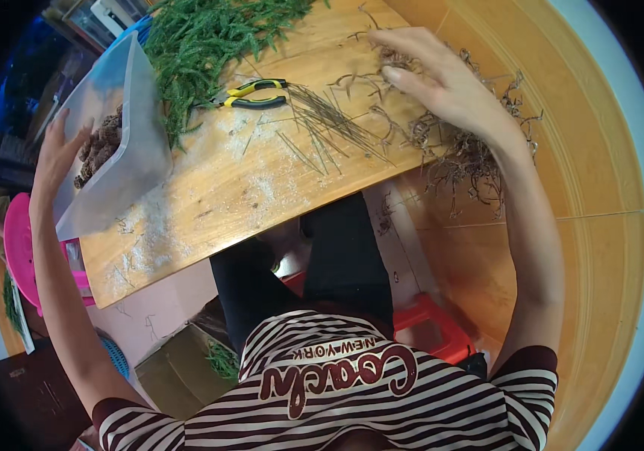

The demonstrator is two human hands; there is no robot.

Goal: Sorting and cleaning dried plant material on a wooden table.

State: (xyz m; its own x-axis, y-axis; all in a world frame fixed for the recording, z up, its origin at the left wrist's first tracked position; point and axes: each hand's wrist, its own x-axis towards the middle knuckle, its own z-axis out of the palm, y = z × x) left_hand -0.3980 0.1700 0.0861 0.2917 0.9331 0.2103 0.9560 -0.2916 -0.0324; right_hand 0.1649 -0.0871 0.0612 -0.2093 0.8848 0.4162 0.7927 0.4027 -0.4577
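My left hand (65,149) is open with its fingers spread, at the left side of a translucent plastic bin (145,143). Brown pine cones (100,154) lie inside the bin, right beside those fingers; whether they touch cannot be made out. Over the table's right part, my right hand (442,86) is also open, its thumb apart from the stretched fingers. Under and around it spreads a tangle of dry, curly brown twigs (472,165), some hanging past the table edge. Thin straight stems (329,116) lie in a loose bunch to its left.
Yellow-and-black handled pliers (258,96) lie on the wooden table (239,188) amid white flecks. Green artificial sprigs (201,45) are heaped at the back. A pink stool (19,240) stands left, a red stool (438,327) beside my legs, and a cardboard box (179,372) below.
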